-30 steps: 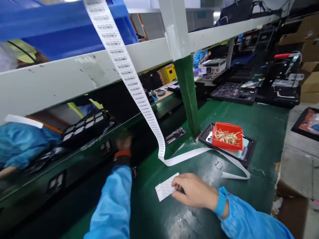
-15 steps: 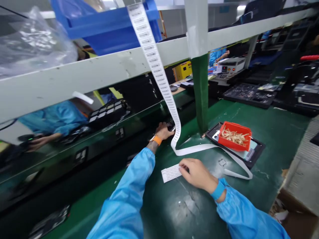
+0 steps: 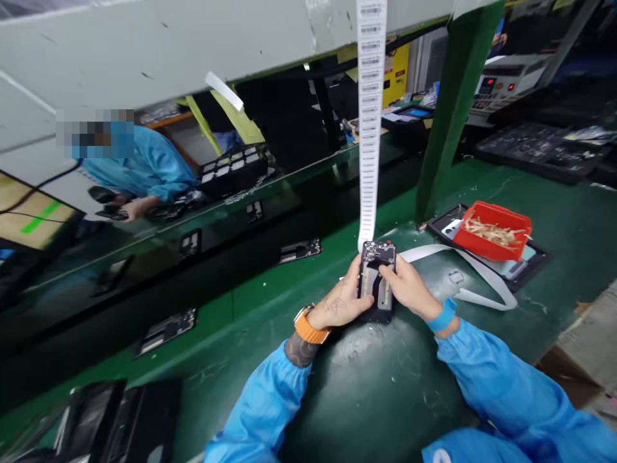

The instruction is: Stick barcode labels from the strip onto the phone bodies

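Observation:
An opened phone body (image 3: pixel 376 278), dark with its circuit board showing at the top, sits between both my hands over the green bench (image 3: pixel 385 379). My left hand (image 3: pixel 340 301) grips its left side, thumb along the edge. On the right side my right hand (image 3: pixel 409 289) holds it with the fingers curled over the face. A long white strip of barcode labels (image 3: pixel 370 116) hangs from above and ends just behind the phone, then trails off right across the bench.
A red tray of small tan parts (image 3: pixel 491 229) rests on a black tray at the right. A dark conveyor (image 3: pixel 202 257) carries more phone bodies (image 3: pixel 299 250) along the left. A green post (image 3: pixel 446 109) stands behind. Another person in blue works across the line.
My left hand came back from the conveyor with a phone body. My right hand left the small label sheet and joined it on the phone. The view tilted down.

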Tool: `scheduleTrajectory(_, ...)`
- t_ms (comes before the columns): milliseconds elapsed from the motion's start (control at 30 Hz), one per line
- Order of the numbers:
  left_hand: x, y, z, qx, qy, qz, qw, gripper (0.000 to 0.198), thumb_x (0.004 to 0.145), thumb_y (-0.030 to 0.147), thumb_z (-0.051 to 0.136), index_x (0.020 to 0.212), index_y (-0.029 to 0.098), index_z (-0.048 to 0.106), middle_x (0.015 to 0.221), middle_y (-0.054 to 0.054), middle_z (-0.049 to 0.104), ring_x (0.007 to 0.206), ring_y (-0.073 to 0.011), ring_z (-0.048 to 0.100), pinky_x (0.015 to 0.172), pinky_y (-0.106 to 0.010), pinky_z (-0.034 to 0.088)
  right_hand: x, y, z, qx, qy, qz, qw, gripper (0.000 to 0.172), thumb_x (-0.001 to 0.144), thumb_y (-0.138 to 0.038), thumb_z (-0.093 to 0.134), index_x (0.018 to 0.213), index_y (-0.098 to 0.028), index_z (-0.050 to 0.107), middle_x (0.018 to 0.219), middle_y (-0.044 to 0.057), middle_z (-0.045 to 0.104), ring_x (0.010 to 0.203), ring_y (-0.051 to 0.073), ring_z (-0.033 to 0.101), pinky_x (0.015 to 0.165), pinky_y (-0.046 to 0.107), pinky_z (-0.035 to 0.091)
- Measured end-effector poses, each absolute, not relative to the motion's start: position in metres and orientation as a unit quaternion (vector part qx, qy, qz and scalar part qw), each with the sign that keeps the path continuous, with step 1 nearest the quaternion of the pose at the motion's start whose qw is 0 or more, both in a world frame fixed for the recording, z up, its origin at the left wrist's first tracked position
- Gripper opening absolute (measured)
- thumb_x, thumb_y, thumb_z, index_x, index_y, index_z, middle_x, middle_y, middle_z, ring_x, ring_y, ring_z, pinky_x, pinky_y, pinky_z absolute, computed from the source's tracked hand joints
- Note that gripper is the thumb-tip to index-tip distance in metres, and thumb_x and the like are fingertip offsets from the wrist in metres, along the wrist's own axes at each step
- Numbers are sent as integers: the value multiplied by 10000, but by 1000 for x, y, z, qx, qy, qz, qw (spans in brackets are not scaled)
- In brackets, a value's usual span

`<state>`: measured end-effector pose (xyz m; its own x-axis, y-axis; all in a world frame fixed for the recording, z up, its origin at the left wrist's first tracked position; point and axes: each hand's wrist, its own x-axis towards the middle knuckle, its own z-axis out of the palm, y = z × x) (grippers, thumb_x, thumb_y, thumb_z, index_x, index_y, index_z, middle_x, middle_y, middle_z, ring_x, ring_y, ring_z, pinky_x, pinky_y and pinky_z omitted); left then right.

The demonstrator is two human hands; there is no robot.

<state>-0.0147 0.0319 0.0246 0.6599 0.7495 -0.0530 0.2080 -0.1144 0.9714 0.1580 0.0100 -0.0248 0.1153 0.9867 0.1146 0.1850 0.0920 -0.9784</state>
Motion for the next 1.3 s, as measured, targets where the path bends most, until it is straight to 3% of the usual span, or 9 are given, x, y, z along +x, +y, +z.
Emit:
scheduleTrajectory(67, -15, 34, 16, 657, 366, 262, 605, 806, 773, 202, 712, 1490, 236, 344, 1212, -109, 649, 954, -241, 674, 826, -361, 537, 162, 10, -20, -555, -541, 396, 492, 335, 963, -423, 484, 1116, -169, 640, 1053, 74, 722, 980, 240, 663, 887, 375, 523)
scheduleTrajectory(167, -5, 34, 4, 583, 455, 365, 565, 458, 728, 272, 805, 1143, 190, 633, 1014, -71, 687, 889, -210, 647, 801, -309, 511, 160, 4, -12, -556, -580, 387, 453, 450, 1010, -508, 381, 924, -177, 674, 834, 49, 716, 831, 233, 669, 772, 341, 528)
scheduleTrajectory(267, 6, 37, -1, 449, 436, 447, 639, 308, 750, 354, 804, 973, 170, 695, 945, -63, 696, 842, -183, 633, 784, -288, 504, 157, -5, -6, -547, -619, 351, 441, 448, 1032, -487, 325, 932, -194, 649, 700, 23, 653, 669, 198, 632, 649, 309, 517)
scheduleTrajectory(433, 3, 42, 7, 336, 379, 462, 728, 449, 734, 435, 802, 1040, 145, 648, 871, -55, 703, 728, -166, 658, 718, -308, 541, 156, -9, -1, -539, -656, 253, 464, 267, 938, -318, 542, 1181, -218, 589, 1022, 78, 613, 858, 218, 620, 806, 368, 523)
scheduleTrajectory(633, 0, 33, 25, 314, 363, 455, 750, 500, 664, 398, 880, 1008, 157, 608, 872, -25, 702, 751, -162, 679, 701, -284, 542, 155, -9, 1, -497, -745, 173, 409, 209, 916, -156, 502, 1044, -220, 655, 949, 65, 582, 901, 213, 601, 839, 364, 507)
scheduleTrajectory(733, 0, 31, 27, 328, 336, 442, 764, 536, 682, 524, 848, 995, 152, 622, 837, -29, 705, 712, -165, 670, 658, -277, 525, 155, -9, 3, -501, -742, 187, 405, 127, 897, -155, 540, 949, -209, 643, 918, 56, 585, 876, 206, 592, 813, 348, 499)
scheduleTrajectory(900, 1, 30, 23, 347, 300, 385, 801, 712, 668, 792, 686, 943, 135, 680, 790, -66, 706, 753, -219, 681, 613, -278, 500, 155, -8, 3, -513, -738, 207, 387, 62, 898, -178, 558, 853, -203, 592, 896, 57, 587, 857, 213, 585, 784, 348, 489)
scheduleTrajectory(1100, -5, 41, 21, 242, 301, 366, 847, 800, 764, 890, 432, 895, 141, 680, 747, -106, 685, 715, -256, 685, 585, -324, 521, 161, -16, 20, -472, -783, 196, 356, 114, 955, -194, 493, 858, -214, 549, 947, 81, 575, 948, 241, 569, 853, 400, 479)
scheduleTrajectory(1300, -8, 48, 22, 179, 344, 412, 825, 802, 819, 872, 330, 870, 149, 674, 772, -118, 696, 700, -235, 678, 598, -323, 533, 151, -27, 29, -429, -719, 279, 471, 113, 917, -155, 525, 842, -235, 497, 833, 22, 631, 782, 171, 625, 726, 304, 507)
